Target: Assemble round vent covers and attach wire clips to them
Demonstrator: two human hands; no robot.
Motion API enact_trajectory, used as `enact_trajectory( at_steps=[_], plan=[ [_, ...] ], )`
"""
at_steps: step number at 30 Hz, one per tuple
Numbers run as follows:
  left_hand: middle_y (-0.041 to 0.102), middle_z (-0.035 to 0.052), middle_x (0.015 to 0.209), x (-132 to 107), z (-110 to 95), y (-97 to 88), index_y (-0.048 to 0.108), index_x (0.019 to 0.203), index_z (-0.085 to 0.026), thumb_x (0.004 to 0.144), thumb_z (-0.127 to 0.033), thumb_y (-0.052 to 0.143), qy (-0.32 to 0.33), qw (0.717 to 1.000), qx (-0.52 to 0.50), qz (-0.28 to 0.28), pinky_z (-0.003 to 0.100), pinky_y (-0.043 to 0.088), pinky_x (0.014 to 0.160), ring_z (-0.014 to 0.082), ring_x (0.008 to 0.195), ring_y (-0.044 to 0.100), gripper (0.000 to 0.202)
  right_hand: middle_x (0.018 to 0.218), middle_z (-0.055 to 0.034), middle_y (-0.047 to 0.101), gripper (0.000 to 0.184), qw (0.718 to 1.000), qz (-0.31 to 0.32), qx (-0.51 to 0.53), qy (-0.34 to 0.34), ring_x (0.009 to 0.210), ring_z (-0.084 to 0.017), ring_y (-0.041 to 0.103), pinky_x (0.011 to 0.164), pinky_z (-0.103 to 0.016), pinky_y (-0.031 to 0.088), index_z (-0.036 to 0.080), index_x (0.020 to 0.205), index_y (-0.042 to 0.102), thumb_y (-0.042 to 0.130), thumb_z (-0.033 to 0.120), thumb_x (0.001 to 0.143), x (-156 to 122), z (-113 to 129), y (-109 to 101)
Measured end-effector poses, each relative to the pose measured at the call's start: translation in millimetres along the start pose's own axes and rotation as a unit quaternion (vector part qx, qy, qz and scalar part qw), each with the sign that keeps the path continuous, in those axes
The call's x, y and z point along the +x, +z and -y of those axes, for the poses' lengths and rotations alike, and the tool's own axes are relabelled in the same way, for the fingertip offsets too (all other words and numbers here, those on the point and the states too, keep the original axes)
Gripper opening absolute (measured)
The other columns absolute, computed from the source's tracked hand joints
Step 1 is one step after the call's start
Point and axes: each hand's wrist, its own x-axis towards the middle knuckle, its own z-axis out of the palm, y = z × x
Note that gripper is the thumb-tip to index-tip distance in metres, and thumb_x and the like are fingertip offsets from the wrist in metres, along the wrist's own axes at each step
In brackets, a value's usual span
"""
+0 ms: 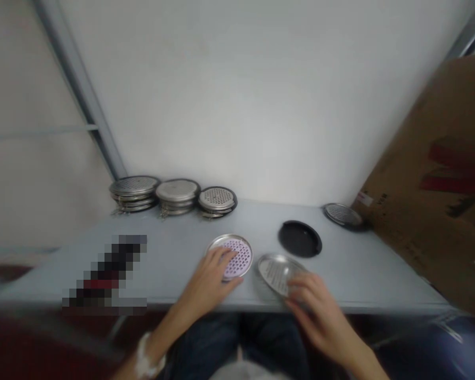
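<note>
My left hand lies over the left side of a round lilac disc with many holes, set in a silver rim on the table. Its fingers are spread on the face, and the thumb reaches along the near rim. Between the fingers and thumb of my right hand is the right edge of a round metal grater plate, tilted and slightly blurred. Just beyond that plate, a shallow black round tray rests on the table.
Three stacks of round metal plates, left, middle and right, line the back left. Another perforated plate lies at the back right, beside a large cardboard box. A pixelated patch covers the table's left. A white wall rises behind.
</note>
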Motion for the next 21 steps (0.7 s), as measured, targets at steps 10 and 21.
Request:
enact_trajectory(
  at_steps=[10,21],
  plan=[
    [0.057,0.0115,0.135,-2,-8,-7.5,0.051,0.140,-0.023,0.081,-0.036,0.077,-0.011,1.000,-0.016,0.012,0.055,0.040,0.113,0.0342,0.129,0.046,0.067,0.108,-0.0085,0.064,0.006,0.994,-0.027,-0.043,0.092,0.103,-0.028,0.059,0.092,-0.049,0.049,0.024,0.096,0.060,0.054,0.023,0.099,-4,-60,23],
    [0.053,0.0118,0.138,-3,-6,-7.5,0.047,0.144,-0.028,0.077,-0.038,0.081,-0.008,0.999,-0.047,0.015,0.055,0.037,0.113,0.0355,0.132,0.044,0.075,0.132,-0.0149,0.057,0.034,0.997,0.007,-0.073,0.015,0.125,-0.034,0.049,0.107,-0.057,0.040,0.022,0.126,0.056,0.060,0.025,0.092,49,-26,53]
  ],
)
